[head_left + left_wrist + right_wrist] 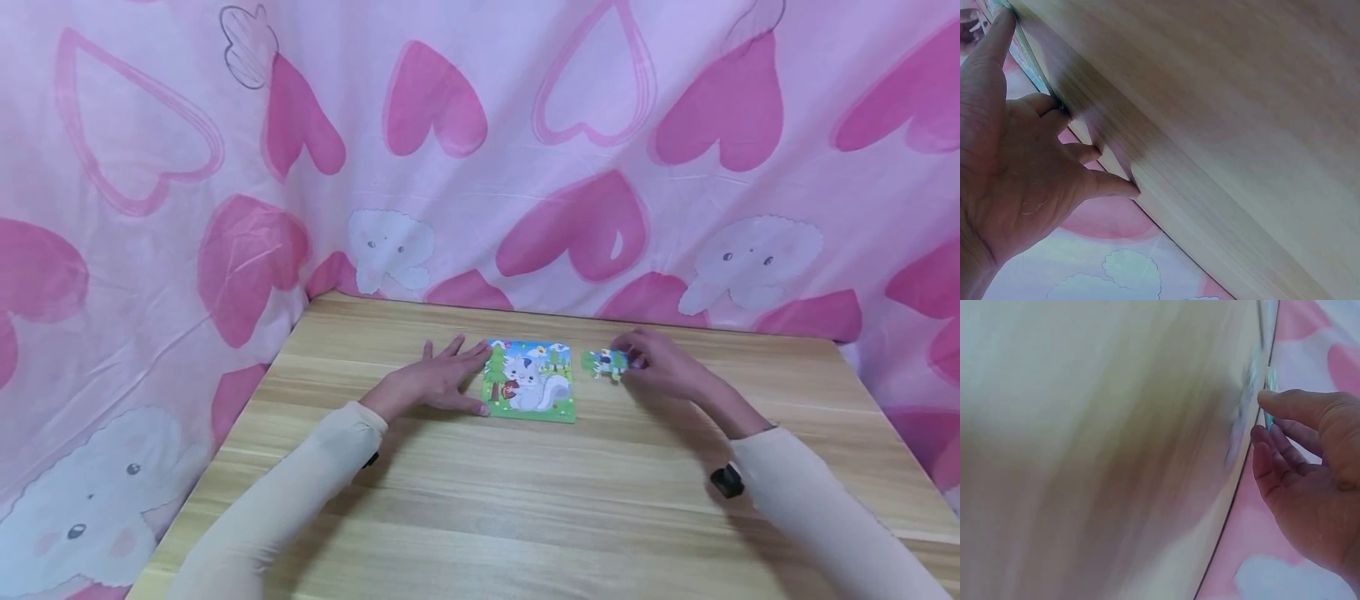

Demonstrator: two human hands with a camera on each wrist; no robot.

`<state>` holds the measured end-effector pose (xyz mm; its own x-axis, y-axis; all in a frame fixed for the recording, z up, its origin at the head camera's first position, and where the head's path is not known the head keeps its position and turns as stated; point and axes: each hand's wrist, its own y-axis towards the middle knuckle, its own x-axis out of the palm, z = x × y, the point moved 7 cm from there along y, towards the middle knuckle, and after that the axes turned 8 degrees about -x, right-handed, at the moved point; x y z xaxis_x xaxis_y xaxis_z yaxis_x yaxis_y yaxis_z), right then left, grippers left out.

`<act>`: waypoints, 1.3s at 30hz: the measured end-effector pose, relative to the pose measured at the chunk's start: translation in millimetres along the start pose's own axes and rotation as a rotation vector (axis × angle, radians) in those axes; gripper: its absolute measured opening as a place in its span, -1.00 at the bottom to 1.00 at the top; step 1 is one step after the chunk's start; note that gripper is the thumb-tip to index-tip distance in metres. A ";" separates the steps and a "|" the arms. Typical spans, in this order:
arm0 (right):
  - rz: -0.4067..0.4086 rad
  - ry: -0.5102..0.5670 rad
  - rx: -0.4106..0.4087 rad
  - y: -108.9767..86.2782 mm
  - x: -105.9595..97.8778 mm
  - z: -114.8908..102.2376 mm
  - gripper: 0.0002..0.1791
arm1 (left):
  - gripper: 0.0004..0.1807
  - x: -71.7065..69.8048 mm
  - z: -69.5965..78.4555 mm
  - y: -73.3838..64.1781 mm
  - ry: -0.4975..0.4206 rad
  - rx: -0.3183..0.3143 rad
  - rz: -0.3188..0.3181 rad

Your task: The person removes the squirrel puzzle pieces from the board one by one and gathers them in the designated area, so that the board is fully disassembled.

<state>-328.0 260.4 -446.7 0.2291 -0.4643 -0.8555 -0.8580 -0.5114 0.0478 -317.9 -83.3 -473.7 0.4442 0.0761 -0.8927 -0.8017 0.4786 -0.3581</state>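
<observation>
A square squirrel picture (536, 387) lies flat on the wooden table. At its left side my left hand (438, 379) has its fingers spread, with thumb and fingertips touching the edge; the left wrist view shows the same hand (1029, 156) with its fingertips down at the tabletop. To the right of the picture lies a small cluster of colourful puzzle pieces (600, 362). Just above the cluster's right side, my right hand (663, 362) pinches a puzzle piece. Seen edge-on in the right wrist view, that thin puzzle piece (1270, 381) is between thumb and fingers; its printed face is hidden.
The wooden table (480, 517) stretches from the forearms to its back edge. Behind and to the left hangs a pink curtain (465, 192) with hearts and white cartoon animals. A small black device (726, 481) sits under the right sleeve.
</observation>
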 end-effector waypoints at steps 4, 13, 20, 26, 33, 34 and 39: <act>0.016 0.031 -0.009 -17.7 -9.3 18.5 -0.50 | 0.24 0.7 -0.4 -0.3 0.003 -0.008 -0.006; -0.004 0.041 0.026 -40.7 -22.0 50.4 -0.53 | 0.23 -0.5 1.3 0.7 0.019 -0.008 -0.013; -0.034 0.032 0.013 -42.5 -24.4 55.4 -0.56 | 0.23 -0.5 1.9 0.3 0.006 0.000 -0.018; -0.062 0.020 0.020 -39.9 -25.4 51.3 -0.52 | 0.23 -1.0 1.1 -0.3 0.009 -0.002 -0.020; -0.083 -0.128 -0.005 -21.8 -27.7 28.2 -0.42 | 0.22 -3.4 1.9 -1.6 0.016 -0.019 -0.022; -0.081 -0.146 -0.006 -17.6 -26.5 23.5 -0.43 | 0.22 -3.5 2.2 -1.8 0.021 -0.021 -0.023; -0.065 -0.160 -0.029 3.0 -9.2 -1.8 -0.44 | 0.23 -3.1 4.2 -1.5 0.028 -0.017 -0.026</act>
<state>-331.9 261.8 -437.8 0.2058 -0.3093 -0.9284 -0.8293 -0.5588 0.0023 -316.4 -80.6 -469.3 0.4537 0.0392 -0.8903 -0.7968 0.4653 -0.3856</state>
